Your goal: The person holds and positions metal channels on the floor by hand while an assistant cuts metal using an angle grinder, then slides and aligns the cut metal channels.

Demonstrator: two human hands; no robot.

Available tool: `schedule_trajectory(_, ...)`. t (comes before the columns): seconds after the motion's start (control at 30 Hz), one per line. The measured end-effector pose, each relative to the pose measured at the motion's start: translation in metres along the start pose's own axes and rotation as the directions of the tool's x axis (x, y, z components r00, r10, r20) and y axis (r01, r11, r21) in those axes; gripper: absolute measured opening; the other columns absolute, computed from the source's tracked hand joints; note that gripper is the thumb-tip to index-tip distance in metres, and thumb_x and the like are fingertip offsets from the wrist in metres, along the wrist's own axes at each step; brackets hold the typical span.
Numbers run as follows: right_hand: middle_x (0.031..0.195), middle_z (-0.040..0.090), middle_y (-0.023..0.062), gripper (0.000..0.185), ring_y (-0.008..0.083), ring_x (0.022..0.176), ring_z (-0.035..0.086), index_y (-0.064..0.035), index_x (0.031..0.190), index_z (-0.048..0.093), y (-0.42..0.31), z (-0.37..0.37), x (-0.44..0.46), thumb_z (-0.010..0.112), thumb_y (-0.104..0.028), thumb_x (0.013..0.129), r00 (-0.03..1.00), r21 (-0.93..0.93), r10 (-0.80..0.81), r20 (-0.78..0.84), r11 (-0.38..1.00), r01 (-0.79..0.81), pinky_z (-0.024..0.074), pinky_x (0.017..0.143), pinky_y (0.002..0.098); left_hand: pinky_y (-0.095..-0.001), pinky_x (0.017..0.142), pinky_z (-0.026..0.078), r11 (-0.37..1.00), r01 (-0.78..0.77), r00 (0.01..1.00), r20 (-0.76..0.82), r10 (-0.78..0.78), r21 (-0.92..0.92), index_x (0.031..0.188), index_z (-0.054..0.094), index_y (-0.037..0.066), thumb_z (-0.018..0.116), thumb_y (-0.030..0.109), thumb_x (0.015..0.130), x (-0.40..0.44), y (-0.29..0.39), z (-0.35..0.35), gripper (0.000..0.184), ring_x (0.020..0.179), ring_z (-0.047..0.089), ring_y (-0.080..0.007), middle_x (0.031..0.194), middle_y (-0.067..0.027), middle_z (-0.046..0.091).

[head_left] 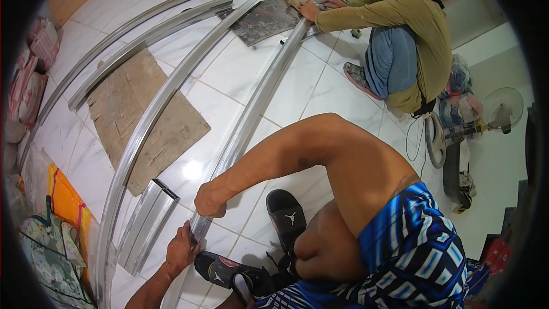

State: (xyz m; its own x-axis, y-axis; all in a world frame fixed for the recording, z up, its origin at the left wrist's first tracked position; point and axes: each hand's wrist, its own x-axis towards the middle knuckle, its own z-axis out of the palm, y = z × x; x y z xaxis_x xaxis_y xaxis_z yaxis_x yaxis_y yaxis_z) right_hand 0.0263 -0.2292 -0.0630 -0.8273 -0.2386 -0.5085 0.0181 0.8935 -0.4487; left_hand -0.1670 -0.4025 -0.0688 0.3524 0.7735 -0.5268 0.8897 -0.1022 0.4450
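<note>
A long metal channel (256,100) runs over the white tiled floor from the co-worker's hands down to mine. My right hand (210,199) is closed in a fist over its near part; what the fingers hold is hidden. Just below, my left hand (182,246) grips the side of the same channel near its lower part, fingers bent round the edge. Short metal pieces (147,226) lie to the left of my left hand. My feet in black slippers (286,217) are right of the channel.
A crouching co-worker (420,40) has both hands at the far end of the channel, by a dark board (257,20). Curved metal lengths (166,88) cross a brown board (183,131). Bags (28,88) line the left edge; a fan (503,110) stands right.
</note>
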Motion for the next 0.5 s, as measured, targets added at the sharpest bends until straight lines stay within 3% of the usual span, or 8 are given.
schedule_trajectory(0.5,0.092,0.072,0.0178,0.024,0.0342,0.086,0.069,-0.0042,0.088,0.075,-0.0028,-0.0116,-0.0027,0.064,-0.019,0.073,0.999,-0.025,0.012,0.044,1.0,-0.011,0.0551,0.074,0.0444,-0.0462,0.082,0.055,0.999,0.026,0.999,0.03,-0.025,-0.024,0.144,0.023,-0.002,0.079,0.021,0.074,0.0006,0.0043,-0.0046,0.092,0.094,0.064,-0.0419,0.121,-0.0249,0.05)
